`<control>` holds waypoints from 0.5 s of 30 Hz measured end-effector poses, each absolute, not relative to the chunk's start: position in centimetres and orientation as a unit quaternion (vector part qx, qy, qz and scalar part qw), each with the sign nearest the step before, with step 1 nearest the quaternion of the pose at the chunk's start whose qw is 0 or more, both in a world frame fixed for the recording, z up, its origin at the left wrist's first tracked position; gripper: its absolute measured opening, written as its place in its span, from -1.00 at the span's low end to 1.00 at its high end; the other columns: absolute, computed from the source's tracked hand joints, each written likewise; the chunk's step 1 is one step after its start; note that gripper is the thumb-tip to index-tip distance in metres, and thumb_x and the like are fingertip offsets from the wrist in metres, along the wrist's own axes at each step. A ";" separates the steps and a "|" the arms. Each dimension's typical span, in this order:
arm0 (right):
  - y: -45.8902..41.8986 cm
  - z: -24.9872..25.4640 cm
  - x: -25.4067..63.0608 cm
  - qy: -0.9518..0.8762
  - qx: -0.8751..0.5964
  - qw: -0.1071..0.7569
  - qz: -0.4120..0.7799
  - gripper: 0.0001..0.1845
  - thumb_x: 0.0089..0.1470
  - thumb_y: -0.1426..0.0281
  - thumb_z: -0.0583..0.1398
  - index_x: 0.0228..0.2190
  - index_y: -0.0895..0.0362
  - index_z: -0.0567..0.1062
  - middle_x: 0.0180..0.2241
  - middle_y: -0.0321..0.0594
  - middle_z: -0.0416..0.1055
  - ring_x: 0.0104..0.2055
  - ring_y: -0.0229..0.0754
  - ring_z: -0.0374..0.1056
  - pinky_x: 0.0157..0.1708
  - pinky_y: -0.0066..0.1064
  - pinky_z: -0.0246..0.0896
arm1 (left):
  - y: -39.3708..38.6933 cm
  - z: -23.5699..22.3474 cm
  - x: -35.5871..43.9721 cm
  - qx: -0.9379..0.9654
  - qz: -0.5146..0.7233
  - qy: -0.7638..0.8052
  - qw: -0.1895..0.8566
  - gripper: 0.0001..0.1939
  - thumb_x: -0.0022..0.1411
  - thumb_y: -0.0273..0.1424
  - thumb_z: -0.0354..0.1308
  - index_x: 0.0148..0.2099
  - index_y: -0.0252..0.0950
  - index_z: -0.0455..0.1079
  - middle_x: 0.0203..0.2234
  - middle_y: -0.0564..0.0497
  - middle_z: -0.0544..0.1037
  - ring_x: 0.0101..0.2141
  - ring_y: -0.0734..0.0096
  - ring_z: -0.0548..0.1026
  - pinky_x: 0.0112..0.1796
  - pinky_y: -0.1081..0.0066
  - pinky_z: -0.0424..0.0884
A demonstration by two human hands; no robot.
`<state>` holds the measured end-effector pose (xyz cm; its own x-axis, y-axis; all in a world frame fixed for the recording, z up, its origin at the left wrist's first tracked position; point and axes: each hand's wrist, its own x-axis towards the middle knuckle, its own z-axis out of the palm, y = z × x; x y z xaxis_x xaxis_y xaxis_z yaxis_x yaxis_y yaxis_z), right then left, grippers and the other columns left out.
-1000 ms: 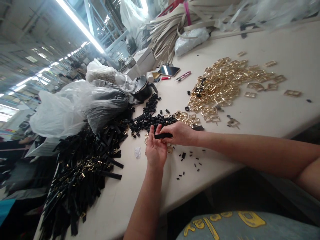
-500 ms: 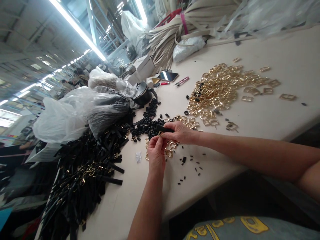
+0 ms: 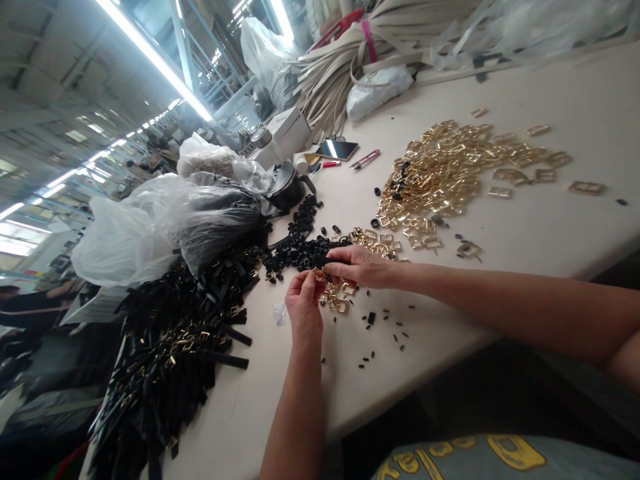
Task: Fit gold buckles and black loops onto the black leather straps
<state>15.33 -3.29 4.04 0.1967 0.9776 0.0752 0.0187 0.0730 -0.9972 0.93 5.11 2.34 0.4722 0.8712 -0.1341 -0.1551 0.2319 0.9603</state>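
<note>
Between finger and thumb, my left hand (image 3: 304, 300) pinches a gold buckle (image 3: 319, 273). My right hand (image 3: 361, 267) is closed on a short black strap (image 3: 331, 261), whose end meets the buckle; how the two are joined is too small to tell. Loose gold buckles (image 3: 341, 305) lie on the table just below the hands. Behind the fingers is a heap of small black strap loops (image 3: 305, 250). To the left, a large pile of black straps with gold buckles (image 3: 200, 320) spills over the table's edge.
A big heap of gold buckles (image 3: 440, 173) lies at the right. Farther back are thread snips (image 3: 366, 159), a phone (image 3: 337, 149), a dark lidded pot (image 3: 286, 185), plastic bags (image 3: 145, 213) and beige straps (image 3: 330, 87). Small black bits (image 3: 371, 319) dot the table (image 3: 430, 340) in front.
My left hand has shifted slightly left, drawing a little away from the right hand with the buckle in its fingertips. My right hand has stayed nearly in place on the strap.
</note>
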 end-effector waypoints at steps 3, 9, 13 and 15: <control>-3.3 4.4 15.9 -0.458 -0.526 0.553 0.456 -0.72 0.10 0.22 0.16 -0.44 0.19 0.41 -0.60 -0.38 0.33 -0.70 -0.45 0.07 -0.72 -0.56 -0.04 | 5.9 2.7 0.7 0.509 0.393 0.366 0.672 -0.68 -0.06 -0.27 0.40 -0.30 -0.32 0.45 -0.47 0.05 0.56 -0.51 0.55 0.51 -0.39 0.51 0.42; -3.5 4.8 15.4 -0.457 -0.474 0.462 0.595 -0.76 0.07 0.31 0.09 -0.52 0.20 0.40 -0.65 -0.38 0.30 -0.73 -0.45 0.01 -0.77 -0.59 -0.14 | 6.1 2.8 0.6 0.550 0.438 0.329 0.630 -0.58 -0.04 -0.32 0.41 -0.10 -0.25 0.47 -0.41 0.09 0.55 -0.42 0.54 0.54 -0.30 0.50 0.45; -3.5 4.6 15.0 -0.412 -0.470 0.468 0.624 -0.79 0.05 0.35 0.09 -0.53 0.20 0.39 -0.67 -0.37 0.30 -0.75 -0.45 -0.02 -0.79 -0.60 -0.19 | 5.3 3.0 0.6 0.576 0.451 0.301 0.612 -0.70 0.01 -0.32 0.38 -0.19 -0.25 0.48 -0.38 0.05 0.57 -0.36 0.46 0.56 -0.23 0.43 0.46; -3.4 4.4 15.1 -0.384 -0.455 0.482 0.643 -0.79 0.06 0.33 0.10 -0.50 0.20 0.40 -0.66 -0.37 0.30 -0.75 -0.46 -0.02 -0.80 -0.60 -0.20 | 4.9 3.1 0.6 0.583 0.462 0.280 0.607 -0.78 0.03 -0.35 0.37 -0.26 -0.25 0.46 -0.34 0.04 0.57 -0.31 0.42 0.58 -0.17 0.39 0.47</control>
